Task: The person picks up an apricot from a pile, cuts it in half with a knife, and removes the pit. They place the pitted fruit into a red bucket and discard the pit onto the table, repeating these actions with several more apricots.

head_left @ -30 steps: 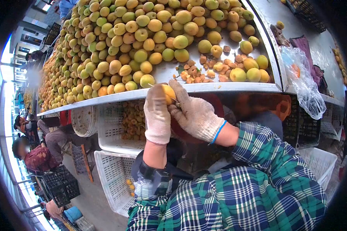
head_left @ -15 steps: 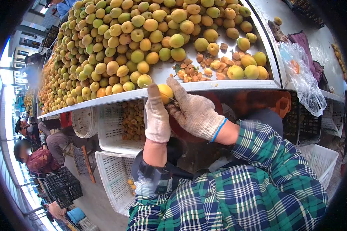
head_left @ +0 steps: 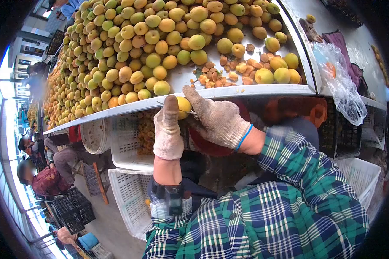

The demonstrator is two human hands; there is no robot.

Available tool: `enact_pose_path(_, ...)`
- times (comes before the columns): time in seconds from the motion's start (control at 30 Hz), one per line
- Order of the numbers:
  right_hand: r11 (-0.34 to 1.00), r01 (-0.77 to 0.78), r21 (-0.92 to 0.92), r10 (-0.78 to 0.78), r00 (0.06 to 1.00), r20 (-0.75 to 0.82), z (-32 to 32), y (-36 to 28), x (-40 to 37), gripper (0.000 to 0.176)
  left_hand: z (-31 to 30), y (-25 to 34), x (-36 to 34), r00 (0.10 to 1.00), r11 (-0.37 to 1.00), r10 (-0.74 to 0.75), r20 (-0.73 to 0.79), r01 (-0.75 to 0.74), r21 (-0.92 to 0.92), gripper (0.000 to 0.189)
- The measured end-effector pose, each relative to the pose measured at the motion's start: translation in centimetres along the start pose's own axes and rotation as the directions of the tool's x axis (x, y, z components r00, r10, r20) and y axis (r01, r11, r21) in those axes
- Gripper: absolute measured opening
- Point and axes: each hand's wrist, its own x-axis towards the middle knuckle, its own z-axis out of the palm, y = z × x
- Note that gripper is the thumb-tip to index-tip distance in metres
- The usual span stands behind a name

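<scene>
– Gripping what, the person's left hand [head_left: 168, 131]?
– A yellow fruit [head_left: 183, 106], just under the table [head_left: 246, 91] rim, at about twelve o'clock from the person's chest. The gloved fingers are clamped on it from its nine o'clock side, with one finger standing straight up beside it.
– And the right hand [head_left: 216, 118]?
– It is gloved too and meets the fruit from three o'clock. Its fingers are curled together around a thin blade [head_left: 159, 102] that crosses the fruit, with the tip showing past the left hand at nine o'clock. The handle is hidden.
– What lies around them?
– On the table at twelve o'clock is a small heap of brown pits [head_left: 216, 75], and a big pile [head_left: 129, 47] of yellow-green fruit spreads towards eleven. A clear bag [head_left: 339, 82] hangs off the table edge at two o'clock. White crates [head_left: 125, 142] stand under the table at nine o'clock, and one holds fruit pieces. Other people [head_left: 43, 181] sit at eight o'clock, near a black crate [head_left: 71, 209].
</scene>
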Motion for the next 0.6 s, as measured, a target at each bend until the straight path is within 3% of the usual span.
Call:
enact_pose_path(0.07,0.999,0.031,0.013,-0.030,0.998,-0.054,0.2,0.3,-0.1,0.066,0.0,-0.1,0.2,0.999,0.999,0.002,0.033,-0.004,0.052,0.062)
enact_pose_path(0.13,0.999,-0.001,-0.037,0.001,1.000,-0.004,0.4,0.3,-0.2,0.061,0.3,-0.9,0.6,0.969,0.925,0.232,-0.088,-0.191,0.330,0.049)
enact_pose_path(0.17,0.996,-0.025,-0.086,0.028,0.999,0.043,0.3,0.2,-0.1,0.056,0.4,-0.8,0.6,0.968,0.925,0.237,-0.083,-0.199,0.323,0.049)
enact_pose_path(0.2,0.991,-0.024,-0.130,0.038,0.994,0.105,0.0,-0.1,-0.2,0.082,0.5,-0.5,0.3,0.968,0.912,0.234,-0.093,-0.186,0.365,0.047)
enact_pose_path(0.33,0.999,-0.026,-0.041,0.030,0.995,0.098,-0.1,0.1,-0.7,0.078,-0.1,-0.7,0.3,0.979,0.902,0.204,-0.023,-0.179,0.392,0.042)
enact_pose_path(0.37,0.997,-0.074,0.028,0.070,0.993,0.096,0.2,0.1,-0.8,0.064,-0.1,-0.7,0.3,0.987,0.922,0.160,0.017,-0.156,0.354,0.042)
enact_pose_path(0.4,0.988,-0.120,0.097,0.110,0.989,0.097,0.3,0.2,-0.8,0.050,-0.1,-1.1,0.4,0.973,0.842,0.225,0.056,-0.223,0.492,0.042)
enact_pose_path(0.43,0.988,-0.121,0.093,0.112,0.989,0.097,0.2,0.3,-0.6,0.050,0.3,-1.1,0.3,0.954,0.737,0.281,0.101,-0.282,0.614,0.042)
enact_pose_path(0.47,0.976,-0.184,0.121,0.172,0.980,0.099,0.2,0.3,-0.4,0.046,0.7,-0.9,0.1,0.964,0.690,0.254,0.076,-0.235,0.685,0.043)
enact_pose_path(0.5,0.957,-0.248,0.148,0.234,0.967,0.102,0.2,0.3,-0.3,0.042,0.9,-0.6,0.0,0.965,0.691,0.248,0.079,-0.234,0.684,0.043)
enact_pose_path(0.57,0.961,-0.236,0.145,0.235,0.972,0.027,-0.4,0.3,-0.6,0.034,1.1,-0.1,0.1,0.925,0.492,0.328,0.191,-0.340,0.802,0.044)
enact_pose_path(0.6,0.963,-0.236,0.133,0.229,0.971,0.067,-1.0,0.2,-0.5,0.033,1.0,-0.1,0.0,0.926,0.492,0.326,0.192,-0.339,0.802,0.044)
